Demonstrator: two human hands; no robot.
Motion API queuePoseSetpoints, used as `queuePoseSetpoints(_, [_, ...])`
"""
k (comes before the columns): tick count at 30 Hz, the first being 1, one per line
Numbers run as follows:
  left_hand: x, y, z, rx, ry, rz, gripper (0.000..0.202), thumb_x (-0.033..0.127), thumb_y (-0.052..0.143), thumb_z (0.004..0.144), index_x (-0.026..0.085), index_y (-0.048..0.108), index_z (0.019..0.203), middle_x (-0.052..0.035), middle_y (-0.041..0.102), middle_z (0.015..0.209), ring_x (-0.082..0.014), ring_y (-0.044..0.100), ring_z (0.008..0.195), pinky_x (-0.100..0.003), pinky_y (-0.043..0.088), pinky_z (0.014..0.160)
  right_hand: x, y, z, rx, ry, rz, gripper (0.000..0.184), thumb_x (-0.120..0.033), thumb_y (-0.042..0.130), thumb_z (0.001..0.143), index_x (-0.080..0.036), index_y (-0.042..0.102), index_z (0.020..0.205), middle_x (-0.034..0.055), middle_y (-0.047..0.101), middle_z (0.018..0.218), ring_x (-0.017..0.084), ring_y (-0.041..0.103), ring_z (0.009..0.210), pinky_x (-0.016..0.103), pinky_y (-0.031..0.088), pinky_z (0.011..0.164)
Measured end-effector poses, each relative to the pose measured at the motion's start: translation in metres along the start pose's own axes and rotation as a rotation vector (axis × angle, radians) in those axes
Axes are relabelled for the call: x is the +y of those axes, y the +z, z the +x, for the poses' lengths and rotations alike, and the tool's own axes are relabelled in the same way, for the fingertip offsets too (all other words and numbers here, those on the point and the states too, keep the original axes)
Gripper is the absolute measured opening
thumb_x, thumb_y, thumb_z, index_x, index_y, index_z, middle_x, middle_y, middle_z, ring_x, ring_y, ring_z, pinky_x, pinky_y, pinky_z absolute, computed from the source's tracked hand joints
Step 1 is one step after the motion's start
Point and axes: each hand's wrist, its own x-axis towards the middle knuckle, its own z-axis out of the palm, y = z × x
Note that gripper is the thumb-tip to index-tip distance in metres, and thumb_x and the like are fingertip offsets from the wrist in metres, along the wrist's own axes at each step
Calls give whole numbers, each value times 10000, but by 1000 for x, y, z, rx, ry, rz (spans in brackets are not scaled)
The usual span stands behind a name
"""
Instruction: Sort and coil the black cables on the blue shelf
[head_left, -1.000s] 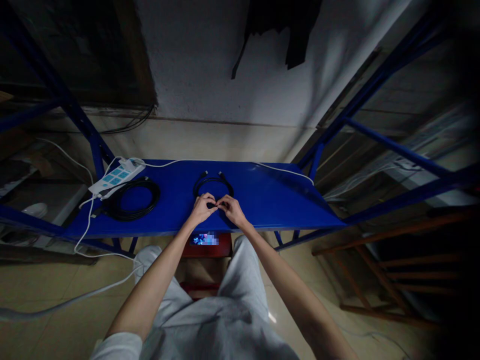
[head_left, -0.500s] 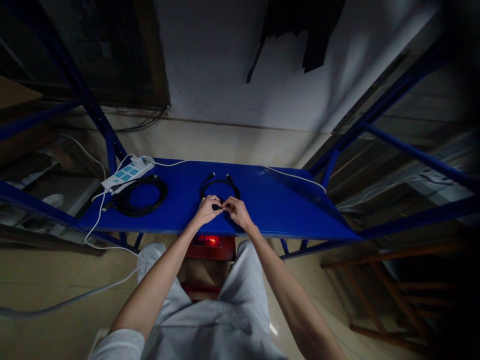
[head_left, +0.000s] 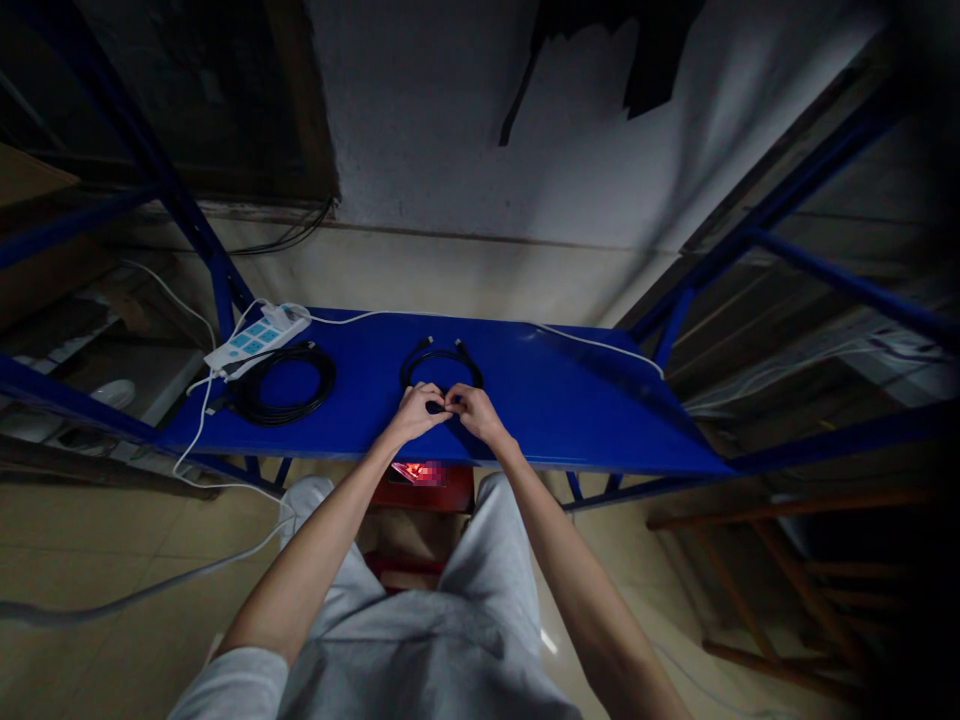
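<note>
Blue shelf (head_left: 570, 410): right half bare, open passage there up to the thin white wire (head_left: 600, 345) along its back edge. Left end crowded by a coiled black cable (head_left: 285, 385) and a white power strip (head_left: 255, 342). Blue uprights (head_left: 217, 275) flank both ends. Wall closes the back.

Person, one, seen from above. Left hand (head_left: 415, 411) and right hand (head_left: 472, 413): bare, no rings, watch or gloves visible. Forearms: bare to above the elbow. Short sleeve (head_left: 229, 685), pale grey-white, at 7 o'clock in the head view, on the left arm. Trousers (head_left: 420, 640), light grey, soft creased fabric, loose at both knees, at 6 o'clock.
</note>
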Motion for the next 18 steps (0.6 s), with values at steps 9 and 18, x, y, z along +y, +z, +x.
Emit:
queuePoseSetpoints(9, [-1, 1, 1, 11, -27, 14, 36, 211, 786, 803, 230, 757, 793, -11, 722, 986, -214, 609, 1013, -396, 391, 948, 0, 14, -14, 147, 52, -43, 147, -117, 536, 844, -212, 647, 853, 45, 670, 902, 191, 607, 794, 289, 410, 730])
queuePoseSetpoints(18, [1, -1, 0, 16, -14, 24, 29, 219, 785, 802, 226, 757, 804, -12, 728, 974, -207, 619, 1002, -391, 405, 944, 4, 17, -12, 172, 123, 2, 114, -175, 548, 856, -196, 660, 843, 34, 696, 849, 175, 612, 759, 261, 403, 703])
